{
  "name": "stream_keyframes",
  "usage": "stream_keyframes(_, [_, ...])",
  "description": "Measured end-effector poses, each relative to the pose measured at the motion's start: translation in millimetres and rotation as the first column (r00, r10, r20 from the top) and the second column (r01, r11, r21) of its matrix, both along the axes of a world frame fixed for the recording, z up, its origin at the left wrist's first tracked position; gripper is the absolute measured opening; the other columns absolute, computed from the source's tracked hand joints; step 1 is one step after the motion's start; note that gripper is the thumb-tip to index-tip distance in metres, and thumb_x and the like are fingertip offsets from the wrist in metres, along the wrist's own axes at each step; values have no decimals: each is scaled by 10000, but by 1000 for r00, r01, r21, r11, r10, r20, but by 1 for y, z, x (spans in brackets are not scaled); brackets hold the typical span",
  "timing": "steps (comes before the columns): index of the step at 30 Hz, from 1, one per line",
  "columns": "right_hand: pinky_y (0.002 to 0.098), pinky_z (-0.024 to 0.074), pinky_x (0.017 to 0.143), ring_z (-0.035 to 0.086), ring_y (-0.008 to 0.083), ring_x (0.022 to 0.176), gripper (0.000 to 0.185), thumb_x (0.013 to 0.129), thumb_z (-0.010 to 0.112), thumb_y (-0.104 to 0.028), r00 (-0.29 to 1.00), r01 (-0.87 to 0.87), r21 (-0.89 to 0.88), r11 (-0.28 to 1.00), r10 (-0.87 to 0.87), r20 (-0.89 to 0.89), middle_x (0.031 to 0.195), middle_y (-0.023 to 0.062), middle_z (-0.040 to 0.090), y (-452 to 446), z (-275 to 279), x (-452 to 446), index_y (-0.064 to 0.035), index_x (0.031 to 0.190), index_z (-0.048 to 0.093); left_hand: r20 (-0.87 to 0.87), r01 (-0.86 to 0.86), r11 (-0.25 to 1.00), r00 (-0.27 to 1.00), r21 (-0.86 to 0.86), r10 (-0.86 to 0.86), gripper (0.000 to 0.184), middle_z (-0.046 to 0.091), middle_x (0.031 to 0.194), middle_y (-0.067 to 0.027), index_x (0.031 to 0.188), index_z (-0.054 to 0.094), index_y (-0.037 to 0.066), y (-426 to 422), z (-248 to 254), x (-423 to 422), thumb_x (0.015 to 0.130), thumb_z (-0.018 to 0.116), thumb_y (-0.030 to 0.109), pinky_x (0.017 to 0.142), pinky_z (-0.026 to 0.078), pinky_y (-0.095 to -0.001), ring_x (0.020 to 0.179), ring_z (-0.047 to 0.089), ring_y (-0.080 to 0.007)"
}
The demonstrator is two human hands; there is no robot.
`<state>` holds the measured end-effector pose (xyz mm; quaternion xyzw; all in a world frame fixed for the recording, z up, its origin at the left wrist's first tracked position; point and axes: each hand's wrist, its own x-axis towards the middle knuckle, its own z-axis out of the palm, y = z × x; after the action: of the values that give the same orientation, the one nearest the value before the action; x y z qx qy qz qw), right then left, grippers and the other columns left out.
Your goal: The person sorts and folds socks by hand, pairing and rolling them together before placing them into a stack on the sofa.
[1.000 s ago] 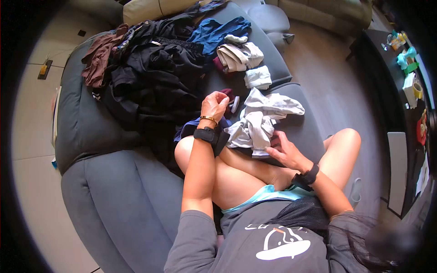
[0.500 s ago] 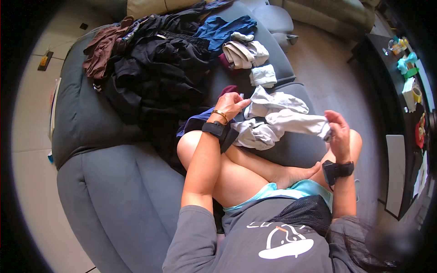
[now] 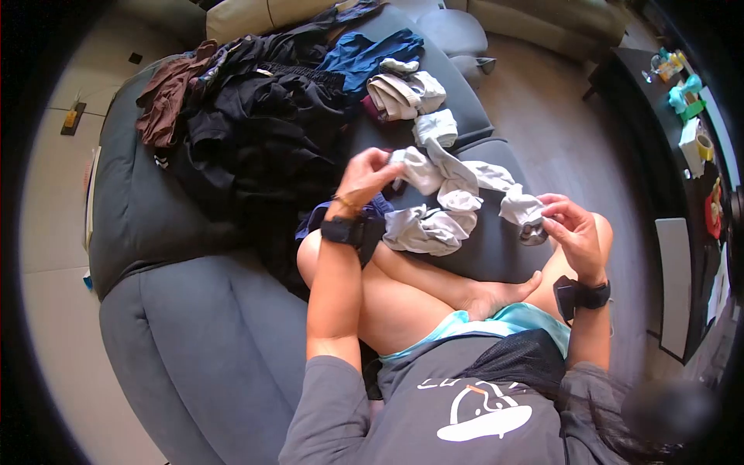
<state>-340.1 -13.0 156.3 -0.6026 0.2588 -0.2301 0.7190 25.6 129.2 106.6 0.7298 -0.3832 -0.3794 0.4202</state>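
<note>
Here we list: white sock, pinched by left fingers; grey-ended white sock, pinched by right fingers; crumpled pale socks, nearby on grey sofa.

White sock: bunched, one end pinched by left fingers. Grey-ended white sock: crumpled, at right fingers. Pale cloth bundle: rumpled, lying between both, bodyward.

We observe a grey sofa. We note a dark cabinet standing on grey-brown flooring.
</note>
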Motion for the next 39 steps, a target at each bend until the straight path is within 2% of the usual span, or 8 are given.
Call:
stream_keyframes(6, [191, 467, 724, 550, 45, 803, 92, 867, 625, -65, 996, 51, 51, 997, -55, 76, 1032, 53, 602, 21, 3, 24, 1, 929, 616, -2, -206, 852, 972, -481, 233, 170, 589, 1062, -66, 859, 548, 11, 19, 90, -49, 800, 697, 68, 730, 457, -223, 858, 548, -89])
stream_keyframes(12, [184, 463, 537, 571, 43, 659, 105, 880, 622, -97, 978, 204, -54, 978, -201, 49, 751, -8, 615, 44, 7, 31, -32, 944, 570, 588, 304, 901, 806, -309, -70, 188, 597, 868, -106, 906, 595, 22, 7, 84, -161, 786, 696, 125, 718, 466, -305, 791, 593, -226])
stream_keyframes(14, [183, 471, 556, 574, 43, 678, 111, 877, 621, -79, 969, 238, -80, 968, -231, 90, 780, -3, 610, 51, 17, 27, -29, 956, 560, 529, 262, 911, 847, -319, -58, 203, 607, 908, -132, 936, 614, 35, 3, 59, -183, 816, 671, 188, 754, 466, -356, 846, 595, -291])
stream_keyframes(18, [180, 487, 620, 581, 43, 746, 134, 869, 615, -30, 953, 279, -170, 945, -250, 171, 859, 13, 585, 55, 20, 18, -21, 980, 540, -471, -15, 953, 871, -303, -136, 222, 612, 882, -18, 1015, 597, 4, 5, 49, -217, 912, 586, 201, 681, 465, -213, 778, 582, -79])
stream_keyframes(29, [315, 472, 657, 562, 241, 734, 401, 665, 518, 102, 962, -58, -659, 749, -134, -237, 902, 134, 541, 59, 2, 13, -28, 1040, 576, -511, -304, 891, 854, -338, 97, 53, 575, 844, 3, 914, 565, 16, 29, 27, -237, 875, 590, 42, 707, 429, -185, 773, 522, -46])
stream_keyframes(31, [306, 472, 663, 567, 238, 730, 403, 666, 511, 107, 969, -64, -709, 702, -127, -213, 866, 128, 548, 57, -6, 15, -29, 1040, 572, -823, -298, 898, 558, -323, -111, 136, 533, 832, 18, 930, 522, 36, 30, 25, -236, 837, 622, 37, 711, 405, -179, 766, 497, -49])
stream_keyframes(36, [264, 469, 684, 583, 152, 737, 412, 679, 457, 116, 987, 116, -185, 976, -135, -91, 804, 56, 601, 52, -13, 11, 8, 1068, 537, -611, -231, 884, 788, -406, -74, 258, 537, 772, 22, 890, 490, 48, 19, 26, -245, 706, 671, 29, 682, 436, -238, 699, 506, -101])
stream_keyframes(39, [237, 468, 757, 586, 115, 854, 469, 662, 450, 117, 995, -95, 223, 970, 90, 33, 913, 59, 607, 51, 3, 6, 25, 1119, 504, -20, -278, 911, 958, -305, 286, 253, 548, 678, -92, 907, 490, 33, 11, 21, -240, 712, 651, 43, 593, 453, -319, 606, 553, -192])
